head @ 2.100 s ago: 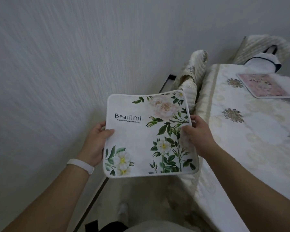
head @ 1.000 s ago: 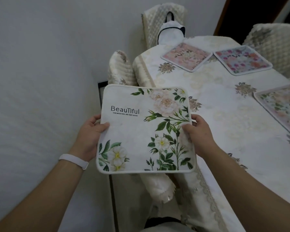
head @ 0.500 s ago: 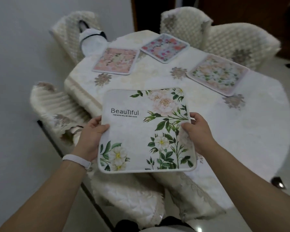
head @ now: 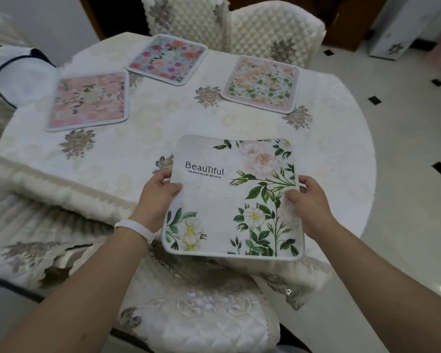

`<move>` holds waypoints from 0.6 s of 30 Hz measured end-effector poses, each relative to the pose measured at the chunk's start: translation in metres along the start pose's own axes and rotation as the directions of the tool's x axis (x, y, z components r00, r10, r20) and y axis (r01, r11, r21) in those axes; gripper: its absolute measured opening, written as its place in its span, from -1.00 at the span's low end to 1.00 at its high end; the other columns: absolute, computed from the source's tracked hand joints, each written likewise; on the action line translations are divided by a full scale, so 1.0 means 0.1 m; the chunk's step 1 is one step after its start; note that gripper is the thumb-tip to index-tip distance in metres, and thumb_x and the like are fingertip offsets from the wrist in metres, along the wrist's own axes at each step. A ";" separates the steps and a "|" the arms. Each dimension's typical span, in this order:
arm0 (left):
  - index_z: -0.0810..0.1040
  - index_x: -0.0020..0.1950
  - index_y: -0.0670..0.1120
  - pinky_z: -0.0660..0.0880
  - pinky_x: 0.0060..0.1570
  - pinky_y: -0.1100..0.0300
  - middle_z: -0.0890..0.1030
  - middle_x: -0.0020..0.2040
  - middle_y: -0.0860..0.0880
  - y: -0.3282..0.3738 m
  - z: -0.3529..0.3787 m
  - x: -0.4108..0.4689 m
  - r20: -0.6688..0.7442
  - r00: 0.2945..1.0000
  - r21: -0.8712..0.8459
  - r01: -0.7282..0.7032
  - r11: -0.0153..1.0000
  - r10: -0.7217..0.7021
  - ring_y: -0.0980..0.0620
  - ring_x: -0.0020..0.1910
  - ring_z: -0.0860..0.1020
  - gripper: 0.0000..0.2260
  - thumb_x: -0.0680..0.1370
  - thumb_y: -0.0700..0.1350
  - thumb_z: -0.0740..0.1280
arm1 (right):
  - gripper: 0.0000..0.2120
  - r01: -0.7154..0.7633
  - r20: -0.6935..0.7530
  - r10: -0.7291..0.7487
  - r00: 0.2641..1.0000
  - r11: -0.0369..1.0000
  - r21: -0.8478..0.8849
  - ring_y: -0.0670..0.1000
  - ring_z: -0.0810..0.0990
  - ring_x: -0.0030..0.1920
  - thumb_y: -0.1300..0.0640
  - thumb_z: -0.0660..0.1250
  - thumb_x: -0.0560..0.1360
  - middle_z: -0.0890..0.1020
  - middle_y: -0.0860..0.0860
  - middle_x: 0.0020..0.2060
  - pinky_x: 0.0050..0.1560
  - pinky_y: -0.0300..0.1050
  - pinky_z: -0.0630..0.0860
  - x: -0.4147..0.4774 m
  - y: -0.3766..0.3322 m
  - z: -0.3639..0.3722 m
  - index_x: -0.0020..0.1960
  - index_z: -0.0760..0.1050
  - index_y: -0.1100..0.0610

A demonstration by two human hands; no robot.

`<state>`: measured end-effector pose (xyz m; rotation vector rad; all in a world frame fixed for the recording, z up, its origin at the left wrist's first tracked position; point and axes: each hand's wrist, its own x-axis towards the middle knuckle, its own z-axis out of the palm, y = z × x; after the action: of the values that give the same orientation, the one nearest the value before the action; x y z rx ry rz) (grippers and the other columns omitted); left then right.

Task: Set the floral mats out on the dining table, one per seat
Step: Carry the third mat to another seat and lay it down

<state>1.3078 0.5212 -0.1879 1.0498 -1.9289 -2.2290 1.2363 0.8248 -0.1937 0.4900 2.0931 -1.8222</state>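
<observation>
I hold a white floral mat (head: 222, 200) printed "Beautiful" with green leaves and pale flowers, flat above the near edge of the dining table (head: 163, 133). My left hand (head: 158, 197) grips its left edge and my right hand (head: 311, 202) grips its right edge. Three other mats lie on the cream tablecloth: a pink one (head: 89, 100) at the far left, a mat with red and pink flowers (head: 167, 58) at the back, and a peach and green one (head: 261, 85) at the back right.
Quilted cream chairs stand around the table: one (head: 204, 319) just below the held mat, one (head: 31, 235) at the left, two (head: 273, 29) at the back. A white bag with dark trim (head: 18, 72) sits on the far-left chair. Tiled floor (head: 405, 174) lies to the right.
The view has swung from the wall round to the table. The held mat has come over the table's near edge, with both hands keeping the same grip.
</observation>
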 end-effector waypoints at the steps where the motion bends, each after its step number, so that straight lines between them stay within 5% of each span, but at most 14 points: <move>1: 0.55 0.10 -0.08 0.58 -0.23 0.08 0.70 -0.14 -0.09 -0.01 -0.01 0.07 0.019 1.000 0.015 0.004 1.000 -0.004 -0.04 -0.25 0.68 -0.77 0.54 -0.35 0.28 | -0.75 -0.006 -0.017 0.007 1.000 1.000 0.010 0.09 0.67 -0.16 0.35 0.29 0.49 0.70 0.07 -0.07 -0.07 0.05 0.60 -0.01 0.03 0.02 0.03 0.49 0.02; 14: 0.53 0.20 -0.17 0.59 -0.08 -0.01 0.67 0.00 -0.18 0.02 -0.02 0.75 0.131 0.988 0.213 0.047 0.976 -0.076 -0.18 -0.09 0.65 -0.76 0.55 -0.33 0.26 | -0.72 -0.056 -0.148 0.057 0.987 0.998 0.012 0.02 0.64 -0.18 0.31 0.26 0.49 0.68 -0.02 -0.09 -0.14 -0.03 0.58 0.08 0.31 0.31 0.10 0.44 0.00; 18: 0.56 0.05 -0.10 0.60 -0.14 0.00 0.66 -0.03 -0.18 -0.08 0.10 0.93 0.153 0.978 0.304 0.088 0.949 -0.140 -0.16 -0.15 0.64 -0.81 0.55 -0.33 0.25 | -0.68 -0.102 -0.173 0.092 0.981 0.993 -0.051 0.00 0.62 -0.15 0.32 0.25 0.47 0.64 -0.02 -0.07 -0.18 -0.06 0.57 0.15 0.42 0.33 0.14 0.44 0.02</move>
<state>1.2345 0.4927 -0.2383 1.0525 -2.3953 -2.2020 1.2422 0.7978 -0.2416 0.7431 2.1854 -1.7119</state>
